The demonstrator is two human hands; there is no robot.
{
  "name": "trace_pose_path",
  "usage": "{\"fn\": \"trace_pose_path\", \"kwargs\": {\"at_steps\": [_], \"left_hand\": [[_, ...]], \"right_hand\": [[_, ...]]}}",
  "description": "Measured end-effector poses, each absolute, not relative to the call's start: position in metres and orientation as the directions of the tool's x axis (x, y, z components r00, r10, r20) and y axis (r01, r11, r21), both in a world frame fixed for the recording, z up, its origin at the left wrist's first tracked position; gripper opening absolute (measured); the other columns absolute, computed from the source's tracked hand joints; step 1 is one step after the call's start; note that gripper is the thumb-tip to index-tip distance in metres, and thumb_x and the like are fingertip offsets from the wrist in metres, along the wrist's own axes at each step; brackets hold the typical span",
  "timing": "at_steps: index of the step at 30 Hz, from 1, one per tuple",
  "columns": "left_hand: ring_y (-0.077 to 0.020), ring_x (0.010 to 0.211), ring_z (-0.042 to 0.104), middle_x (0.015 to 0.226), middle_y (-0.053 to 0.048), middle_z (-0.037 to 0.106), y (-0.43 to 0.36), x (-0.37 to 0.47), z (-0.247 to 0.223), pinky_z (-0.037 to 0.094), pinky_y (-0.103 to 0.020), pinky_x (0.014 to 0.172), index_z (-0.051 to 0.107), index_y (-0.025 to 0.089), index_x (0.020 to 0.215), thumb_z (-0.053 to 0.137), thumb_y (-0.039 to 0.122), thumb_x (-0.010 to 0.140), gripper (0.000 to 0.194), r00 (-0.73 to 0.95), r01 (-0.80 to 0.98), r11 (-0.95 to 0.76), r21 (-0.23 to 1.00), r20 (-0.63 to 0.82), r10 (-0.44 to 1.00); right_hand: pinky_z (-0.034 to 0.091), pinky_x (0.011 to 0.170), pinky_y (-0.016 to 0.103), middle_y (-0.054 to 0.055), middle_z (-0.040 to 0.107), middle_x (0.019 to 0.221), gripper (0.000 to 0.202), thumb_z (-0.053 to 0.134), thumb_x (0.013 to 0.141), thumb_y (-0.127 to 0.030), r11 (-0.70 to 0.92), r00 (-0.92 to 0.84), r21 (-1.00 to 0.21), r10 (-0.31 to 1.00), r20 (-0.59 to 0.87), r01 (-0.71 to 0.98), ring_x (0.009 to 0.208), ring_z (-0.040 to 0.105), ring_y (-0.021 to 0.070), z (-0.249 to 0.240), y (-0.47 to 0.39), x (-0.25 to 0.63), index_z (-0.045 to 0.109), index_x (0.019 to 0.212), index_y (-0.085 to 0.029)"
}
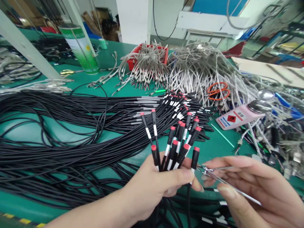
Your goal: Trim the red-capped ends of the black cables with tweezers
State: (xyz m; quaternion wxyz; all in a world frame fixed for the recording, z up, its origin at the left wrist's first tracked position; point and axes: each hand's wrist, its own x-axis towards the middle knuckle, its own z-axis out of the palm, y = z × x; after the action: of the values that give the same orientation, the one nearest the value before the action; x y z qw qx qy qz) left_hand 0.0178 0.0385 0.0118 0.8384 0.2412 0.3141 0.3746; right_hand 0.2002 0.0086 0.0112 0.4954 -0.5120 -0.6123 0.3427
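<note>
My left hand [163,183] is closed around a bunch of black cables [174,145]. Their red-tipped connectors point upward and carry white labels. One connector [195,155] stands apart at the right of the bunch, under my left thumb. Between the fingers and thumb of my right hand [256,186] is a shiny metal nail clipper [209,172], its lever spread from its body. The clipper's jaws are right beside the separate cable; whether they touch it I cannot tell. Behind lies a large pile of similar black cables [71,114] with red connector ends.
Grey-white cables [201,66] are heaped at the back, some in a red bin [131,61]. A pink-liquid bottle [242,117] stands tilted in view at right, near an orange looped cord [218,91]. A green-white can [80,47] and a post [30,47] stand at back left.
</note>
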Motion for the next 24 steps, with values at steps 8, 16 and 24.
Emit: {"fn": "trace_pose_path", "kwargs": {"at_steps": [8, 16, 24], "left_hand": [[-0.0041, 0.047, 0.036, 0.063, -0.001, 0.065, 0.040, 0.019, 0.012, 0.013, -0.021, 0.044, 0.059, 0.015, 0.081, 0.074, 0.024, 0.073, 0.019, 0.522, -0.424, 0.630, 0.651, -0.392, 0.757], [-0.0034, 0.046, 0.035, 0.063, -0.002, 0.066, 0.039, 0.018, 0.011, 0.012, -0.021, 0.043, 0.059, 0.015, 0.081, 0.075, 0.021, 0.072, 0.019, 0.518, -0.421, 0.633, 0.650, -0.401, 0.756], [-0.0026, 0.048, 0.038, 0.068, -0.002, 0.067, 0.039, 0.017, 0.009, 0.016, -0.019, 0.044, 0.065, 0.013, 0.082, 0.080, 0.022, 0.070, 0.020, 0.441, -0.502, 0.589, 0.633, -0.399, 0.804]], "right_hand": [[0.057, 0.069, 0.005, -0.005, 0.072, 0.089, 0.026, 0.069, 0.082, -0.024, 0.250, 0.054, -0.929, 0.960, 0.275, 0.273, 0.072, 0.072, 0.0095, 0.012, 0.012, 0.192, 0.062, 0.106, -0.032], [0.058, 0.074, 0.010, -0.002, 0.071, 0.092, 0.027, 0.067, 0.081, -0.013, 0.334, 0.046, -0.886, 0.929, 0.367, 0.323, 0.076, 0.071, 0.0115, 0.010, 0.008, 0.196, 0.061, 0.101, -0.028], [0.059, 0.069, 0.020, 0.002, 0.069, 0.091, 0.011, 0.059, 0.089, -0.030, 0.258, -0.230, -0.821, 0.960, 0.159, 0.510, 0.086, 0.070, 0.0187, 0.017, 0.024, 0.204, 0.068, 0.096, -0.030]]}}
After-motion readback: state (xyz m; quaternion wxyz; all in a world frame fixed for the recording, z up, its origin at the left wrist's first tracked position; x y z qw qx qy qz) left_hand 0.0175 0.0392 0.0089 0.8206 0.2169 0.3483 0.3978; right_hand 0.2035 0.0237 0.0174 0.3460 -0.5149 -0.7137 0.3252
